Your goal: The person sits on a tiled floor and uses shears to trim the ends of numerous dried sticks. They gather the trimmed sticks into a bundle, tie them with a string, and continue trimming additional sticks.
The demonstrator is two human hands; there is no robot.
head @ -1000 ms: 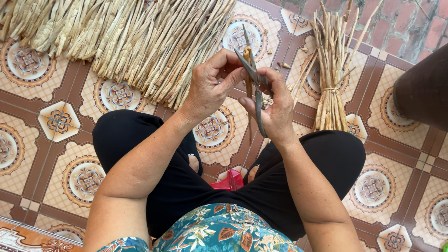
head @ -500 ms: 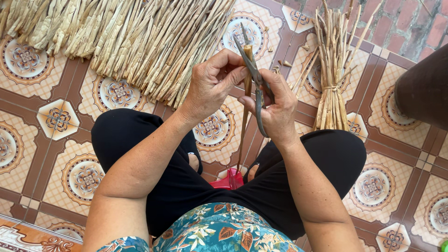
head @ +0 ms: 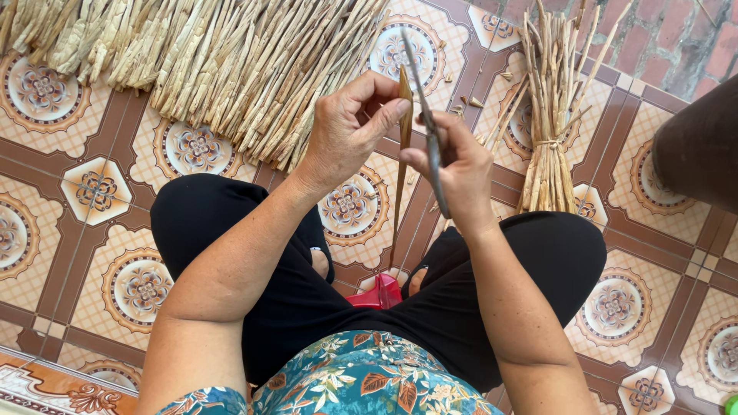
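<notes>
Mid-split rn: left hand (head: 350,131) pinching stick (head: 400,154), right hand (head: 453,165) gripping knife (head: 427,127) just beside it. Next imo needs steady blade pressure.

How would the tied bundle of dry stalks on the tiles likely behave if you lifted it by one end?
The tied bundle would probably lift as one piece, since a band cinches its stalks together. It looks dry and thin, so likely light. Its loose, splayed tips may bend or snap easily.

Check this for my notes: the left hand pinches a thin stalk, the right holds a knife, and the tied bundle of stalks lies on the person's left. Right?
Not quite. The head view shows the tied bundle on the person's right. The left hand does pinch the thin stalk, and the right hand holds the knife.
</notes>
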